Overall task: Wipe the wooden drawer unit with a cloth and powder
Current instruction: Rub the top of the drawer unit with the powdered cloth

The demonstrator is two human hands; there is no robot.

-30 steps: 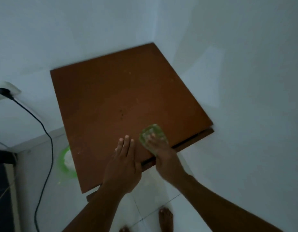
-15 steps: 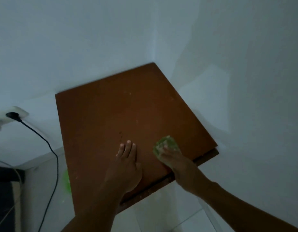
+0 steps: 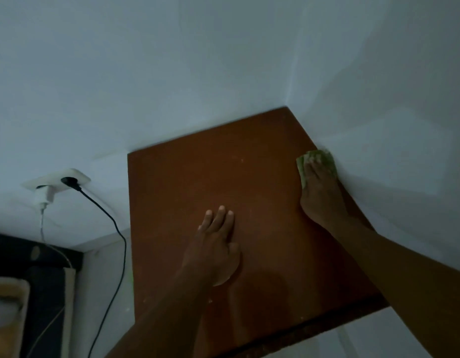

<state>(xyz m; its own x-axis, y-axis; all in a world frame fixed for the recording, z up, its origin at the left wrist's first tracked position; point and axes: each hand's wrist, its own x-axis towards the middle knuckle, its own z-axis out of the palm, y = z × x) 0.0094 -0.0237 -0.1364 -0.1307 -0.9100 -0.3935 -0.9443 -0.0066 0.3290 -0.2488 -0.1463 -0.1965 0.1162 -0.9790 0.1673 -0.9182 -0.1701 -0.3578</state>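
The brown wooden drawer unit [image 3: 197, 182] stands in a corner between two white walls; I see its flat top from above. My right hand [image 3: 320, 192] presses a green cloth [image 3: 324, 157] flat onto the top at its right edge, against the right wall. The fingers cover most of the cloth. My left hand [image 3: 214, 249] lies palm down on the middle of the top, fingers together, holding nothing. Faint pale specks dot the wood. No powder container is in view.
A white wall socket [image 3: 68, 180] at the left holds a black plug with a black cable [image 3: 115, 228] hanging down beside the unit, and a white charger [image 3: 44, 197] with a thin white cable. Dark furniture [image 3: 22, 293] stands at the lower left.
My right hand has slid the green cloth from the front of the top toward the back along the right edge. The view tilted up. My left hand stayed flat on the top.
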